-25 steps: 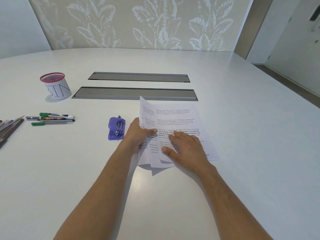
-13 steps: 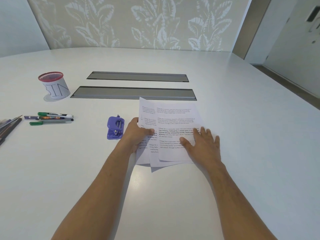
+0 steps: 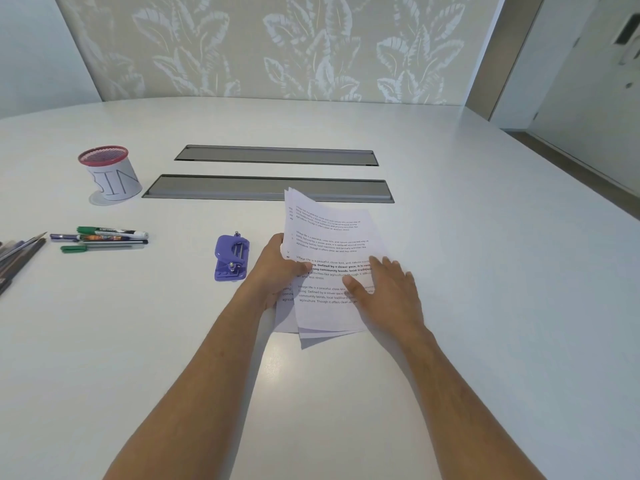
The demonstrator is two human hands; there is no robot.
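Observation:
A loose stack of printed paper sheets [image 3: 329,237] lies on the white table [image 3: 485,271], its left edge lifted. My left hand [image 3: 280,268] grips that left edge, thumb on top of the text and fingers underneath. My right hand [image 3: 388,292] lies flat with straight fingers against the right side of the stack. The sheets are fanned unevenly at the near end. A purple hole punch [image 3: 231,258] sits on the table just left of my left hand.
A red-rimmed cup labelled BIN [image 3: 110,174] stands at the far left. Pens and markers [image 3: 104,239] lie left of the punch, with pencils [image 3: 17,258] at the left edge. Two grey cable trays [image 3: 270,188] are set into the table beyond the paper.
My right hand slid from the middle of the sheets to their right edge and pushed them leftward into a tighter stack. My left hand kept its grip and raised the left edge.

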